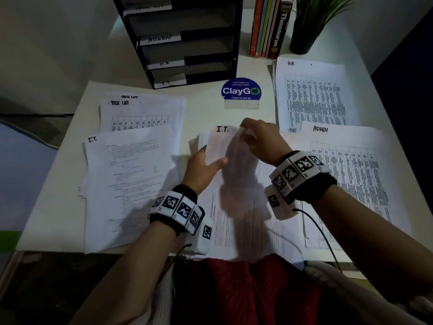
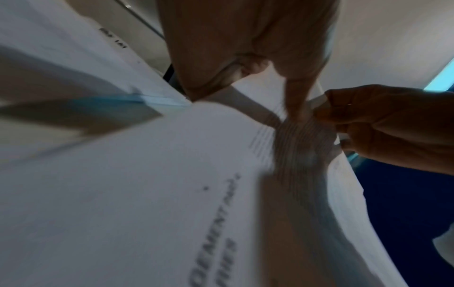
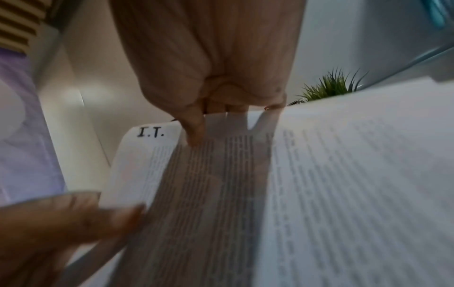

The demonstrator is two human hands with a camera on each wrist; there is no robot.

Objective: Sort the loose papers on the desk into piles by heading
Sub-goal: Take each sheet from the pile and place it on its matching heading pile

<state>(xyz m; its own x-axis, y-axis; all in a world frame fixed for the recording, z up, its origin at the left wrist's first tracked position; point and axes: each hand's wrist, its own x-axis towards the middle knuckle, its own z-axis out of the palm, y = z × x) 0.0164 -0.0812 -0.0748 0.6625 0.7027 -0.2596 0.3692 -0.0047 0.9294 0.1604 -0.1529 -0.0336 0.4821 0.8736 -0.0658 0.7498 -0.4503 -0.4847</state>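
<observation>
The sheet headed "I.T." (image 1: 220, 141) was lifted above the central stack of unsorted papers (image 1: 246, 219) at the near edge of the white desk (image 1: 206, 109). The right hand (image 1: 260, 139) pinched the sheet's top edge between thumb and fingers; the left hand (image 1: 203, 167) held its left edge, thumb lying on the page face. Four sorted piles lay on the desk: one headed "TASK LIST" (image 1: 140, 113) at far left, one headed "I.T." (image 1: 126, 184) in front of it and overlapping it, one headed "H.R." (image 1: 309, 95) at far right, and one headed "ADMIN" (image 1: 346, 174) in front of that. A black tray rack (image 1: 185, 41) stood at the back; its shelf labels read "ADMIN", "H.R." and "I.T.", the top label being cut off. Whether the shelves held papers could not be determined. A blue "ClayGO" sign (image 1: 241, 90) read "Clean as you go". Upright books (image 1: 269, 26) included a "Thesaurus", beside a potted plant (image 1: 311, 22).
</observation>
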